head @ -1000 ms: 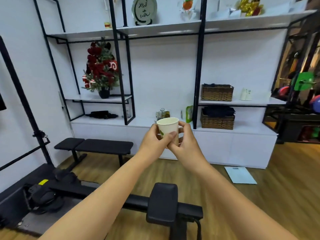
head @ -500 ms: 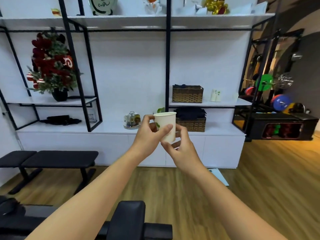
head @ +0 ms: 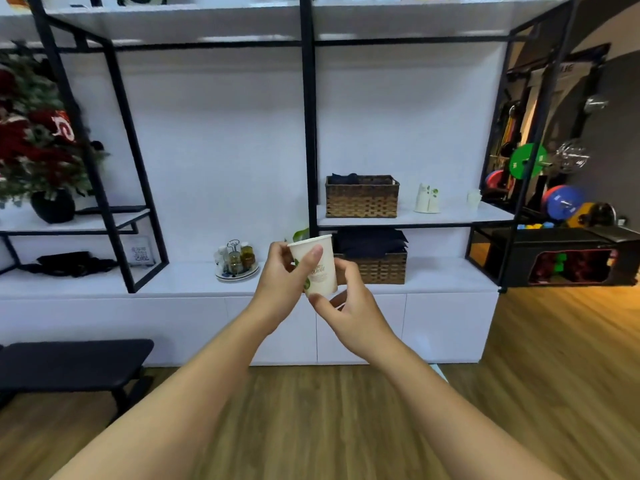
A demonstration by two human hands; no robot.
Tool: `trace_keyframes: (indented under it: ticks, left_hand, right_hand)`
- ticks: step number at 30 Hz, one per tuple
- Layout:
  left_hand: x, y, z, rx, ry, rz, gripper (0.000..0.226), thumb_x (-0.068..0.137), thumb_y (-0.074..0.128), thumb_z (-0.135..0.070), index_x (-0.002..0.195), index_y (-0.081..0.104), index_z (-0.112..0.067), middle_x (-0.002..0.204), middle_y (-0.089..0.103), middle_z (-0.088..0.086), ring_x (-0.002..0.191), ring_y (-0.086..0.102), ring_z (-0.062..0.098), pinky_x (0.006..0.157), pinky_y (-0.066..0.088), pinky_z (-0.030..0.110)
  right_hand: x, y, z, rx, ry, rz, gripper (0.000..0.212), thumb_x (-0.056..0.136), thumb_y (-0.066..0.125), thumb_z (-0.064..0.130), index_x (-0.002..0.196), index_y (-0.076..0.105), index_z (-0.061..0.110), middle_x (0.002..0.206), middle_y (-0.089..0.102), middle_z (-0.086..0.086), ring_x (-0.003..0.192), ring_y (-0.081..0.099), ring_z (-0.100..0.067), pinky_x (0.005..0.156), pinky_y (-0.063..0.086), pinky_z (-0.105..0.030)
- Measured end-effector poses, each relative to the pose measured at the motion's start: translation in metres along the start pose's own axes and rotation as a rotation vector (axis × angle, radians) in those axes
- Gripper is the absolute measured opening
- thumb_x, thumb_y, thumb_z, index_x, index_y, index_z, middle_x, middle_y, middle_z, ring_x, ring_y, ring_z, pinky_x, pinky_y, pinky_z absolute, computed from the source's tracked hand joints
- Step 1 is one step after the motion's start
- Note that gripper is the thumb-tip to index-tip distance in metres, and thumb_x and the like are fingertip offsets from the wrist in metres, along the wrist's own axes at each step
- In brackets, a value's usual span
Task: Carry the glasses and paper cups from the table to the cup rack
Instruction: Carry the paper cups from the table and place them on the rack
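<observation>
Both the left hand and right hand grasp a smooth, tapered white paper cup between their fingers, upright in open air, the white shelf edge well beyond.

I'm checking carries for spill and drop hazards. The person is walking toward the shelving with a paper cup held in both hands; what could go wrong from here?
The paper cup is thin-walled, and the left hand pinches it near the rim; a tighter grip could crumple it.

The right hand only touches the cup's base with its fingertips, so a jolt could tip it.

A black bench stands low at the left, below the line of sight to the cup, and might catch a leg.
</observation>
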State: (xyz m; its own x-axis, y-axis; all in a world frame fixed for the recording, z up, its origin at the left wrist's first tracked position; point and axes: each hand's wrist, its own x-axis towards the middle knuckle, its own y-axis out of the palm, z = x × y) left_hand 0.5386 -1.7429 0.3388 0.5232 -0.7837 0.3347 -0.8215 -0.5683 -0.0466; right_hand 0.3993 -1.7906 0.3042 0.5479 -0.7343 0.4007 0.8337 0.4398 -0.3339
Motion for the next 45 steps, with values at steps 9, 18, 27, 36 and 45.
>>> trace_keyframes:
  ticks: [9,18,27,36,45]
  left_hand:
    - [0.132,0.06,0.05,0.003,0.01,-0.091,0.049,0.08,0.066,-0.06,0.109,0.057,-0.021,0.104,0.071,-0.004,0.097,0.07,0.009,0.079,0.061,0.034]
    - [0.267,0.125,0.092,0.017,0.021,-0.206,0.043,0.084,0.058,-0.061,0.102,0.073,-0.025,0.099,0.078,0.0,0.1,0.073,0.026,0.086,0.06,0.043]
    - [0.361,0.134,0.132,0.08,0.062,-0.386,0.022,0.098,0.061,-0.043,0.105,0.062,-0.022,0.094,0.071,-0.002,0.079,0.07,0.015,0.058,0.054,0.016]
    - [0.467,0.061,0.197,0.189,0.073,-0.488,0.037,0.078,0.067,-0.066,0.096,0.055,-0.035,0.088,0.072,-0.006,0.075,0.074,0.02,0.054,0.051,0.023]
    - [0.615,-0.07,0.232,0.704,0.38,-0.37,0.02,0.096,0.069,-0.031,0.108,0.054,-0.036,0.111,0.054,-0.021,0.094,0.064,0.001,0.068,0.053,0.015]
  right_hand:
    - [0.138,-0.037,-0.085,-0.002,-0.025,0.061,0.06,0.08,0.067,0.057,0.129,0.033,0.048,0.115,0.055,0.022,0.092,0.063,-0.016,0.081,0.058,-0.044]
    - [0.287,-0.085,-0.168,-0.046,-0.074,0.205,0.065,0.085,0.052,0.07,0.139,0.023,0.047,0.127,0.055,0.014,0.104,0.06,-0.012,0.089,0.055,-0.046]
    - [0.401,-0.077,-0.216,0.039,-0.108,0.259,0.06,0.083,0.057,0.063,0.134,0.028,0.048,0.124,0.053,0.016,0.097,0.059,-0.009,0.083,0.055,-0.04]
    - [0.517,0.006,-0.254,0.043,-0.13,0.304,0.054,0.085,0.061,0.054,0.128,0.031,0.041,0.096,0.052,0.028,0.078,0.054,0.014,0.059,0.041,-0.01]
    - [0.671,0.127,-0.264,0.064,-0.1,0.207,0.051,0.075,0.059,0.064,0.116,0.032,0.048,0.095,0.06,0.019,0.076,0.063,-0.001,0.069,0.053,-0.035]
